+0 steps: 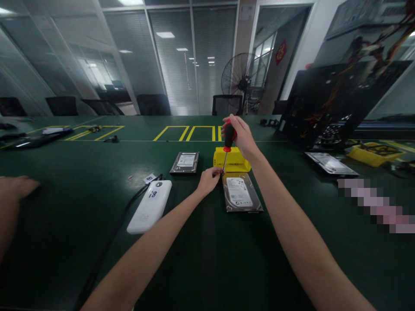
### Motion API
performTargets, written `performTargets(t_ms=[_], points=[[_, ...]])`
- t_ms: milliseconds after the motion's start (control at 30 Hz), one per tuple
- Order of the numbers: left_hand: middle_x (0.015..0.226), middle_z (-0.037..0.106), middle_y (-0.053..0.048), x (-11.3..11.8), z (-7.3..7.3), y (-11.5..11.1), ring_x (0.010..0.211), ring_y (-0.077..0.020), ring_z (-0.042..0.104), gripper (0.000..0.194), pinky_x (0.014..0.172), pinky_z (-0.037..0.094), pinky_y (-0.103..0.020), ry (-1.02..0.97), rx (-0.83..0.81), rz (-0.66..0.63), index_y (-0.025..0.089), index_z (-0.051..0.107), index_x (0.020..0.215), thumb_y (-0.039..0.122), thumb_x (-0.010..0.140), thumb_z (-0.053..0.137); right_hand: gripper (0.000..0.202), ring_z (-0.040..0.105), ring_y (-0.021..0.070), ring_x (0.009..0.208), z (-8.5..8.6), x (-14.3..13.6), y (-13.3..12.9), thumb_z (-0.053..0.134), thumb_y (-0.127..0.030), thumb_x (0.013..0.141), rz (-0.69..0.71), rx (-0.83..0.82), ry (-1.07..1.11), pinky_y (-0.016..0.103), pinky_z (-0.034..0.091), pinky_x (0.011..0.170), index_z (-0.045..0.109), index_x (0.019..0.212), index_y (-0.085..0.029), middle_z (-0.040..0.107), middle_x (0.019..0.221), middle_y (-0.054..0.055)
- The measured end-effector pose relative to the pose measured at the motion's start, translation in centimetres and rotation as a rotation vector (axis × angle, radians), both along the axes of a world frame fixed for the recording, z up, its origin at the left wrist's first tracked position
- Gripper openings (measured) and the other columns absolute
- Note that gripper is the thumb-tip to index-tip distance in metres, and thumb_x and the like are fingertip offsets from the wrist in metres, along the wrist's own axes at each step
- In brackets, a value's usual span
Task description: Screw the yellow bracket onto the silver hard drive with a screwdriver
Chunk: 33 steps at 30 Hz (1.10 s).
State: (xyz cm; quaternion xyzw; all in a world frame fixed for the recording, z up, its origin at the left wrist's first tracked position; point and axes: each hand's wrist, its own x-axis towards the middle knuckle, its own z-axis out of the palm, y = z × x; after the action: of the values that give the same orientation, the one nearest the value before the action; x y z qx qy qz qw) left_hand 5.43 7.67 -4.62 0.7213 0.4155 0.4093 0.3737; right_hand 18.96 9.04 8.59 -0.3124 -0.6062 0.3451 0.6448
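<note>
A hard drive (pixel 240 192) lies label up on the green table. My right hand (pixel 242 134) is wrapped round the red-and-black handle of a screwdriver (pixel 229 137), held nearly upright with its tip at the drive's far left corner. At that same corner, the fingers of my left hand (pixel 209 180) pinch together beside the screwdriver's tip; whatever is between them is too small to make out. Just behind the drive, touching or nearly touching it, stands a yellow plastic bin (pixel 231 160). To the left lies a second hard drive (pixel 185 163).
A white power bank (pixel 150 207) with a black cable lies left of my forearm. Another person's hand (pixel 21 186) rests at the far left. On the right are an open computer case (pixel 324 101), another drive (pixel 331 164) and a yellow tray (pixel 374 154).
</note>
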Motion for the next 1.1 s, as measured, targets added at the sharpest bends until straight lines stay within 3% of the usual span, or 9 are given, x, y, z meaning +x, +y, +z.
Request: performTargets(t_ms=[167,400,767,1100], points=[[0.100,0.071,-0.011,-0.1,-0.3,0.1,0.093,-0.0190,0.067,0.022,0.087,0.055,-0.035,-0.024,0.024,0.006,0.011,0.067,0.095,0.003,0.081,0.053,0.040,0.053,0.0095,0.065,0.1,-0.1,-0.3,0.051,-0.060,0.078,0.047,-0.003,0.042,0.028,0.049,0.065,0.050,0.092,-0.023,0.050,0.078,-0.001],[0.098,0.070,-0.010,-0.3,-0.7,0.1,0.090,-0.0183,0.067,0.022,0.081,0.056,-0.034,-0.066,0.053,0.018,0.013,0.065,0.102,0.013,0.082,0.057,0.050,0.055,0.0087,0.066,0.1,-0.6,-1.2,0.071,-0.045,0.067,-0.006,0.008,-0.033,0.028,0.050,0.070,0.035,0.097,-0.026,0.051,0.086,-0.003],[0.087,0.071,-0.008,-0.2,-0.6,0.2,0.082,-0.0177,0.068,0.024,0.080,0.056,-0.034,-0.072,0.048,0.036,0.012,0.064,0.103,0.011,0.080,0.059,0.027,0.059,0.0143,0.087,-0.6,-1.2,-0.2,0.055,-0.039,0.083,0.127,0.073,0.005,0.034,0.048,0.086,0.053,0.106,-0.025,0.061,0.098,0.003],[0.086,0.071,-0.008,-0.1,-0.7,0.2,0.080,-0.0169,0.068,0.026,0.078,0.057,-0.033,-0.101,0.028,0.014,0.012,0.064,0.104,0.009,0.078,0.060,0.032,0.060,0.0154,0.093,-0.4,-1.4,-0.7,0.048,-0.042,0.088,0.014,0.144,-0.125,0.034,0.049,0.087,0.051,0.114,-0.023,0.063,0.105,0.005]])
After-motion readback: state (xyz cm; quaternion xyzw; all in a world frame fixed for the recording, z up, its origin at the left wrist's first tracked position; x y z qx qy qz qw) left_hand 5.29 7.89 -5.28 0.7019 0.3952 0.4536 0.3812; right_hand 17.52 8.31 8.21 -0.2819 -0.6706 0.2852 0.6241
